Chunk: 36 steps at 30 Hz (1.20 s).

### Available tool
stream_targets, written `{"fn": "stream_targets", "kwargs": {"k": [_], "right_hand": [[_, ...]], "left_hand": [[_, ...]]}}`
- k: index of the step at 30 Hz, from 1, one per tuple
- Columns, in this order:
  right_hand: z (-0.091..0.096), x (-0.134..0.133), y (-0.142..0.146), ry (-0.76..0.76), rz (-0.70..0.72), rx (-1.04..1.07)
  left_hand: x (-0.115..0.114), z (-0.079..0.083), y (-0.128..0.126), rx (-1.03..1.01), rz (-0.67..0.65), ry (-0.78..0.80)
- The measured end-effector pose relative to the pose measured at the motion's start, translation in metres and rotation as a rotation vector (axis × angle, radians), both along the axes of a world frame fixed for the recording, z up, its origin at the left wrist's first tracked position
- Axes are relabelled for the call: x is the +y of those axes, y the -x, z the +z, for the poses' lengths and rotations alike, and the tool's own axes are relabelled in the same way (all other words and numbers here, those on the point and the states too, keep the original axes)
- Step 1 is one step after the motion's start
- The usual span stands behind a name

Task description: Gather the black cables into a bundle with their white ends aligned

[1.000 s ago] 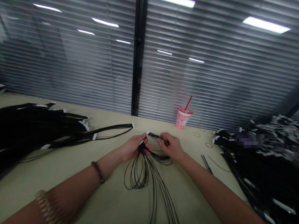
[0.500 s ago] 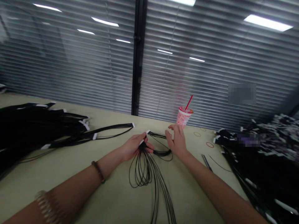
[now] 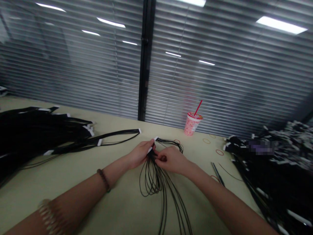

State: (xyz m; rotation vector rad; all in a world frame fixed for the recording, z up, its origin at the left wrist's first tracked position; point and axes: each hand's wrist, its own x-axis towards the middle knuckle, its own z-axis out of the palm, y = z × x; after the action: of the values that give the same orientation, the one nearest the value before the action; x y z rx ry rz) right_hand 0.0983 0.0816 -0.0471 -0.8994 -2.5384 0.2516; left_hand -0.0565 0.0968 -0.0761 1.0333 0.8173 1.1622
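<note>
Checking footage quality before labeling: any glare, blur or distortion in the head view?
Head view: ceiling lights reflect as glare on the glass; wide-angle distortion slants the far table edge; a pixelated patch masks part of the right pile; the left wire pile crushes to black; the wire loops stay legible.

- Thin black wire bundle (image 3: 153,182), gathered tight at its upper end, white tab (image 3: 149,150) sticking out
- Long loops (image 3: 146,184) drape toward 6 o'clock on desk (image 3: 117,209)
- Shorter loop (image 3: 171,142) arcs toward 1 o'clock
</note>
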Motion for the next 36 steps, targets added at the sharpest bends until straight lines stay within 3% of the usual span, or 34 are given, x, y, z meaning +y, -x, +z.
{"fn": "stream_targets", "kwargs": {"k": [4, 7, 9, 11, 13, 15, 19, 23, 27, 32, 36], "right_hand": [[0.011, 0.002, -0.005, 0.2, 0.032, 0.083], [0.022, 0.007, -0.013, 0.555, -0.001, 0.236], [0.032, 0.011, -0.021, 0.793, 0.023, 0.424], [0.044, 0.015, -0.033, 0.905, 0.055, 0.726], [0.057, 0.019, -0.048, 0.882, 0.086, 1.071], [0.069, 0.025, -0.064, 0.768, 0.113, 1.321], [0.08, 0.039, -0.092, 0.551, 0.107, 1.472], [0.078, 0.049, -0.1, 0.536, 0.107, 1.515], [0.073, 0.047, -0.09, 0.605, 0.081, 1.515], [0.057, 0.044, -0.066, 0.56, -0.077, 1.353], [0.034, 0.037, -0.038, 0.605, -0.078, 1.157]], "left_hand": [[-0.002, 0.004, 0.0, -0.008, -0.013, 0.056], [-0.004, 0.007, 0.0, -0.012, -0.102, 0.088], [-0.004, 0.008, 0.001, 0.009, -0.169, 0.101], [-0.005, 0.008, 0.002, 0.028, -0.195, 0.099], [-0.005, 0.008, 0.003, 0.033, -0.199, 0.089], [-0.005, 0.008, 0.004, 0.03, -0.204, 0.084], [-0.003, 0.007, 0.005, 0.024, -0.225, 0.091], [-0.002, 0.006, 0.006, 0.026, -0.251, 0.118], [-0.004, 0.008, 0.006, 0.045, -0.275, 0.128], [-0.006, 0.013, 0.006, 0.059, -0.275, 0.153], [-0.007, 0.014, 0.006, 0.093, -0.298, 0.138]]}}
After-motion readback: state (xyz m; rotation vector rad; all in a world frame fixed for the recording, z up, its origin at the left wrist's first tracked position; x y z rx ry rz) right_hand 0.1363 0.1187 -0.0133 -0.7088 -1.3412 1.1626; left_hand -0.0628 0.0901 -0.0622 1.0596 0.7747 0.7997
